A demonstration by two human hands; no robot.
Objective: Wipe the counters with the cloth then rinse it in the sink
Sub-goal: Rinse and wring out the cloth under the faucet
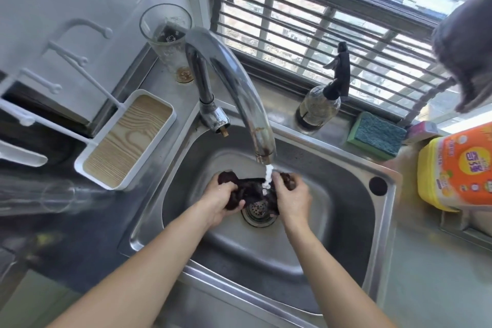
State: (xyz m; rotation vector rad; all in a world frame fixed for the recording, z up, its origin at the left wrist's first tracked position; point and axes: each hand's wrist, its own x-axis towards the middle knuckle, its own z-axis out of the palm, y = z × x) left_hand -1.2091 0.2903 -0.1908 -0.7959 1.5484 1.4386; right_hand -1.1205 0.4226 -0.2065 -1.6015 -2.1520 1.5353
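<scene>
A dark brown cloth (250, 192) is bunched between both my hands over the drain (259, 214) of the steel sink (346, 221). My left hand (221, 201) grips its left end and my right hand (291, 198) grips its right end. Water runs from the curved chrome tap (239, 88) onto the middle of the cloth. Part of the cloth is hidden inside my fingers.
A white tray with a wood-grain base (127, 141) and a tall glass (170, 42) stand left of the tap. A spray bottle (323, 100), a green-blue sponge (376, 134) and a yellow detergent jug (458, 170) line the right side under the barred window. A grey cloth (468, 48) hangs top right.
</scene>
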